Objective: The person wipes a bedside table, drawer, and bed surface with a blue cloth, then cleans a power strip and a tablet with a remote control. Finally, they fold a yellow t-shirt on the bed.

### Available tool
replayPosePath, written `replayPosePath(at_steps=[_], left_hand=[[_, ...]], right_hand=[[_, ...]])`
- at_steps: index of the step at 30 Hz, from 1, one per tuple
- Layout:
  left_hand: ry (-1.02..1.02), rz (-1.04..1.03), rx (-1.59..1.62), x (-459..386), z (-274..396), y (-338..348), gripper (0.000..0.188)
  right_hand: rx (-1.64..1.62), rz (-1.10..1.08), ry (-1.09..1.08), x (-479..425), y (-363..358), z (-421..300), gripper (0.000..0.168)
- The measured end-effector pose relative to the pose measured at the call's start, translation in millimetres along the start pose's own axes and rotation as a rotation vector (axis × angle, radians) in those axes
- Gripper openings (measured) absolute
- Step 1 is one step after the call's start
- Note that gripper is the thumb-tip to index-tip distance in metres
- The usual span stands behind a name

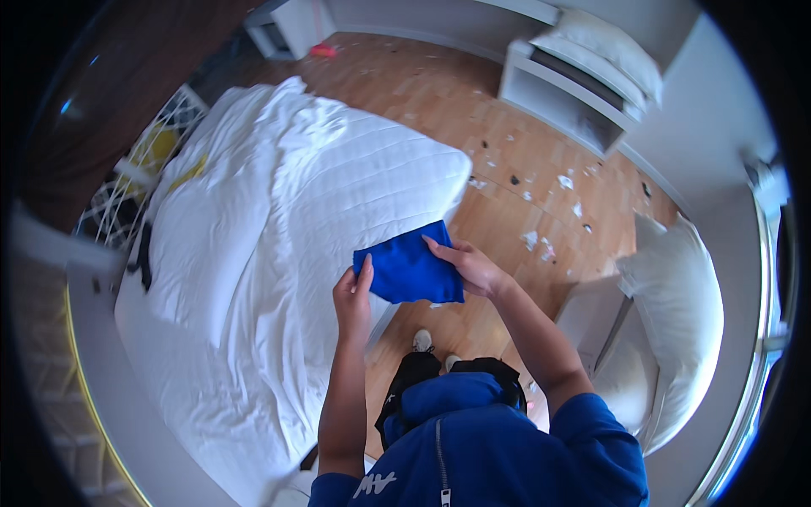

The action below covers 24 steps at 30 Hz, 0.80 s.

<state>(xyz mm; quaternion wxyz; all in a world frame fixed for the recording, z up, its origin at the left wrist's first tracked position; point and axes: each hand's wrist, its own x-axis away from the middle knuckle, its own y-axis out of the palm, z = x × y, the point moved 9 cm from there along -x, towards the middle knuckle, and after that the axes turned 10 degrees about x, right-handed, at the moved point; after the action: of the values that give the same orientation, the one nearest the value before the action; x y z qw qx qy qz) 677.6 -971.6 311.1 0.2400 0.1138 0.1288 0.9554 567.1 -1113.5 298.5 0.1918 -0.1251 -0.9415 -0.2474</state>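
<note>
A small blue cloth [412,266] is stretched out in front of my body, held at both ends. My left hand [355,291] pinches its left edge, with the thumb lying on top. At the opposite end my right hand [467,266] grips the cloth, thumb on its upper face and the other fingers partly hidden. Behind and to the left is a bed with a white quilted mattress [393,158] and a rumpled white sheet [234,253] over part of it.
Paper scraps [565,182] and dark bits litter the wood floor [437,108]. White pillows [684,317] are piled at the right. A white shelf unit [557,95] bearing more pillows stands at the back right. A red dustpan or broom head [323,51] lies at the back.
</note>
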Motion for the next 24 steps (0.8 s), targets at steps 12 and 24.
replayPosePath(at_steps=[12,24], left_hand=[[-0.004,-0.449,-0.269,-92.8,-82.1,200.9,0.028],[0.399,-0.609,-0.536,-174.3,-118.2,478.1,0.021]], right_hand=[[0.453,0.958,-0.403,58.7,-175.8,-75.7,0.034],[0.534,1.451,-0.496,92.9,-425.7,-173.3,0.024]])
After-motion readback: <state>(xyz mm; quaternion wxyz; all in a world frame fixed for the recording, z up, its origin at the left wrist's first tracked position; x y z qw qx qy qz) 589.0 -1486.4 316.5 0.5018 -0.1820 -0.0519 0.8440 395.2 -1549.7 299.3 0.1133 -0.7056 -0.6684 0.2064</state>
